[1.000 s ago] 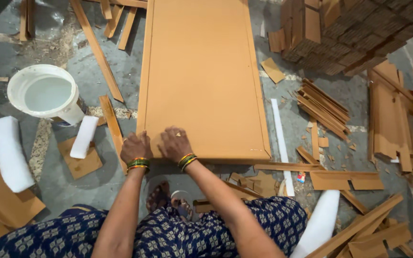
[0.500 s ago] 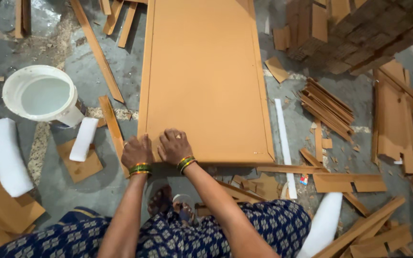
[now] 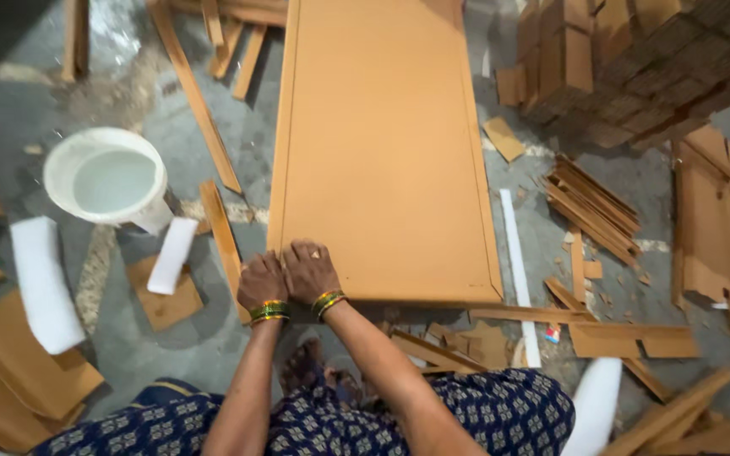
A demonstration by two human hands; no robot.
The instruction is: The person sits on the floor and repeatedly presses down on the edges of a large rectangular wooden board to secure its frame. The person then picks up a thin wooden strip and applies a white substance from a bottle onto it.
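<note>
A grey concrete floor is being cluttered by wood offcuts. The large tan board [image 3: 382, 143] is lying flat at centre, running toward 12 o'clock. Its near left corner is being pressed by the left hand [image 3: 262, 283] and right hand [image 3: 310, 272], fingers curled, side by side. A white bucket [image 3: 111, 181] is standing at 9 o'clock, stacked strips [image 3: 589, 203] at 3 o'clock.

The top edge of the frame cuts off the far end of the long flat orange-brown board [image 3: 382, 143]. The stack of cut wooden blocks [image 3: 635, 51] runs past the upper right corner. The right hand [image 3: 310, 272] hides the board's near edge beneath it; its fingers [image 3: 302, 252] seem pressed flat.
</note>
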